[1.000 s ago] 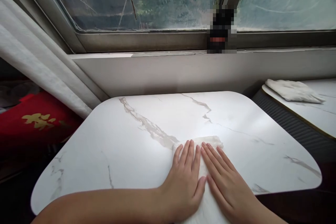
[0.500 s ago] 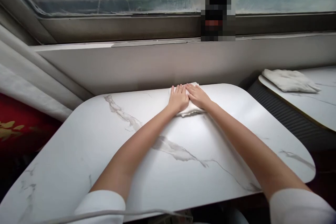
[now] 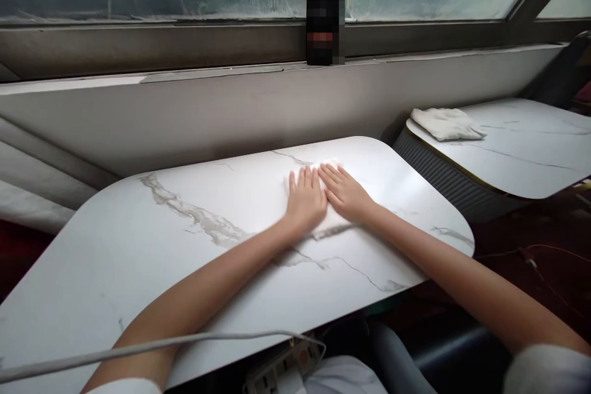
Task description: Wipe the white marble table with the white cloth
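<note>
A white cloth [image 3: 333,225] lies spread on the white marble-patterned table [image 3: 221,295]. Flat on the cloth's left part rests my left hand [image 3: 305,202], fingers stretched forward. Beside it, my right hand [image 3: 345,192] presses flat on the right part, its fingers pointing up and left. The two hands touch near the index fingers. They cover much of the cloth, whose near edge and a bit of its far edge show.
A second marbled table [image 3: 530,148] at the right carries a folded white cloth [image 3: 447,124]. Behind is a window sill with a pixelated dark object [image 3: 322,18]. A grey cable [image 3: 184,340] crosses the front, near a power strip [image 3: 281,369].
Both hands and the cloth have moved back from the table's far edge, toward me. My view has turned to the right, showing more of the second table.
</note>
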Motion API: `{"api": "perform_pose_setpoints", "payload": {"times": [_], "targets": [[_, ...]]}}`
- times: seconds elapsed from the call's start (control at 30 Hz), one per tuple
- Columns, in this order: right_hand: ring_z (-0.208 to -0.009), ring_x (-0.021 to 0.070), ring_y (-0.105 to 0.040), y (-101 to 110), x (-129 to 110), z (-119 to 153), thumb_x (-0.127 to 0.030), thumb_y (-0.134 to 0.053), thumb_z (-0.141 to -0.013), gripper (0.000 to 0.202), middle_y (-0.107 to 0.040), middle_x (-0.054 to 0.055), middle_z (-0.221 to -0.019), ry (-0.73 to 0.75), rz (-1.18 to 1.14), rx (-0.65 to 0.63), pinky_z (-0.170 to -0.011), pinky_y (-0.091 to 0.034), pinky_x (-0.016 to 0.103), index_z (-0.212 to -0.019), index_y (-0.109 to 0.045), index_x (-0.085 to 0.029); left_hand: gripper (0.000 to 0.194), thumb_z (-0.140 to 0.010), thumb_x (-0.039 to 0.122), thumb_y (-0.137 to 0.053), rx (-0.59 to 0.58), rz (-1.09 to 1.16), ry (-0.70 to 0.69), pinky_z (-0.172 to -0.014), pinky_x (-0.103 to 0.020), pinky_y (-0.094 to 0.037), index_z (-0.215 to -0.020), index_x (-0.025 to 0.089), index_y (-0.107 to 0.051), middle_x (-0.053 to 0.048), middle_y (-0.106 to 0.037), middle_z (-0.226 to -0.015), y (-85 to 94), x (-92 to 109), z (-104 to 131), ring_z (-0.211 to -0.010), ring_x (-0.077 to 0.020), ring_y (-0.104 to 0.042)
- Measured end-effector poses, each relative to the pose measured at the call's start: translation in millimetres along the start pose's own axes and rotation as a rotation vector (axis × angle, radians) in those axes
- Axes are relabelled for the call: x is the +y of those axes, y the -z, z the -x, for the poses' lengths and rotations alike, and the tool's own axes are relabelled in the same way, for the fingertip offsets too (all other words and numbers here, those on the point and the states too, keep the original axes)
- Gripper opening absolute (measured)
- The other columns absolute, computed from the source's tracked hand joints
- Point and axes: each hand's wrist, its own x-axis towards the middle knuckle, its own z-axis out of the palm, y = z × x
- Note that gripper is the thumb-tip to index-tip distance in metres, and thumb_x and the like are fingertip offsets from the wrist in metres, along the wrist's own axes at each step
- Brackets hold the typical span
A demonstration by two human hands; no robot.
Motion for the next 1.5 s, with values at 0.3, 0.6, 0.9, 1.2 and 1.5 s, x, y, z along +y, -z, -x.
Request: {"api": "perform_pose_setpoints", "payload": {"times": [0.3, 0.6, 0.9, 1.2, 1.5], "targets": [[-0.142, 0.0204, -0.015, 23, -47, 142, -0.021, -0.025, -0.095, 0.061, -0.026, 0.012, -0.152, -0.036, 0.097, 0.066, -0.114, -0.024, 0.047, -0.15, 0.001, -0.011, 0.058, -0.098, 0.037, -0.015, -0.227, 0.252, -0.209, -0.116, -0.048, -0.013, -0.147, 0.005, -0.02, -0.016, -0.014, -0.154, 22.2, 67, 96, -0.142, -0.0254, -0.005], [-0.141, 0.0216, -0.019, 4, 41, -4, -0.023, -0.019, -0.095, 0.055, -0.026, 0.012, -0.152, -0.19, 0.115, -0.07, -0.115, -0.017, 0.041, -0.145, -0.028, -0.003, 0.058, -0.099, 0.036, -0.01, -0.026, 0.162, -0.028, -0.116, -0.042, -0.005, -0.145, 0.006, -0.027, -0.01, -0.028, -0.151, -9.9, 25, -51, -0.141, -0.0191, -0.019], [-0.14, 0.0194, -0.024, -9, 107, -94, -0.023, -0.018, -0.095, 0.055, -0.03, 0.012, -0.15, -0.229, 0.083, -0.023, -0.114, -0.019, 0.039, -0.144, -0.031, -0.004, 0.056, -0.099, 0.035, -0.01, 0.035, 0.141, 0.027, -0.116, -0.041, -0.008, -0.143, 0.009, -0.033, -0.009, -0.034, -0.149, -29.7, -8, -156, -0.139, -0.0183, -0.025], [-0.139, 0.0212, -0.026, -4, 100, -47, -0.026, -0.022, -0.093, 0.055, -0.034, 0.012, -0.149, -0.13, 0.057, 0.03, -0.113, -0.021, 0.041, -0.142, -0.035, -0.005, 0.062, -0.098, 0.042, -0.008, 0.06, 0.133, 0.058, -0.116, -0.043, -0.008, -0.143, 0.007, -0.033, -0.012, -0.032, -0.15, -27.1, 24, -115, -0.14, -0.0201, -0.022], [-0.14, 0.019, -0.023, 26, 53, 141, -0.023, -0.022, -0.096, 0.055, -0.033, 0.011, -0.15, -0.115, 0.204, 0.087, -0.112, -0.027, 0.044, -0.15, -0.013, -0.012, 0.069, -0.098, 0.043, -0.004, 0.053, 0.22, -0.251, -0.117, -0.041, 0.003, -0.142, -0.003, -0.029, -0.017, -0.03, -0.149, -13.1, 129, 8, -0.143, -0.0231, -0.01]]}}
